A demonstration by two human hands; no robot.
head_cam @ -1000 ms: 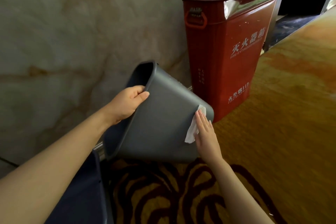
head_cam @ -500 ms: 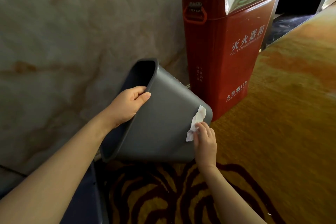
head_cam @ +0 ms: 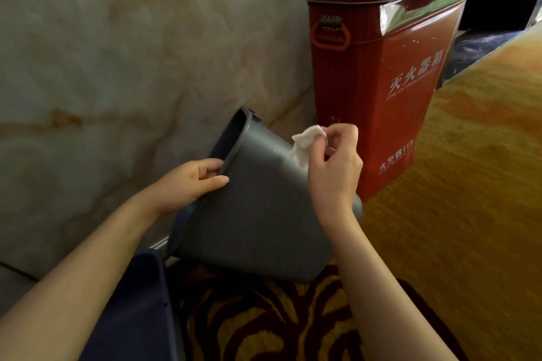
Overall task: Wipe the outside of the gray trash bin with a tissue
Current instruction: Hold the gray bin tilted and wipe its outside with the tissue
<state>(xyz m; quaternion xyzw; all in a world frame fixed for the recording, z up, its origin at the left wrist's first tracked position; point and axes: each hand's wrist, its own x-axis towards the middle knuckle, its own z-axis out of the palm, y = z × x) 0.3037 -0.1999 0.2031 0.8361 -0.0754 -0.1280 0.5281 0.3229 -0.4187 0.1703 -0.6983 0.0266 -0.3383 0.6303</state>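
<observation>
The gray trash bin (head_cam: 252, 214) is tipped on its side, with its open mouth facing left toward the wall and its base to the right. My left hand (head_cam: 190, 184) grips the bin's rim, fingers curled inside the opening and thumb on the outer wall. My right hand (head_cam: 334, 167) is raised over the bin's upper side, pinching a crumpled white tissue (head_cam: 305, 142) between thumb and fingertips. The tissue hangs down against the bin's top edge near the red box. My right wrist hides part of the bin's base.
A tall red fire extinguisher box (head_cam: 381, 76) stands close behind the bin against the marble wall (head_cam: 117, 67). A dark blue container (head_cam: 137, 308) sits at the lower left. Patterned yellow and dark red carpet (head_cam: 454, 214) covers the floor to the right.
My right hand lifted from the bin's lower side up to its top edge, bunching the tissue between the fingertips. My left hand's grip on the rim shifted slightly; the view moved closer.
</observation>
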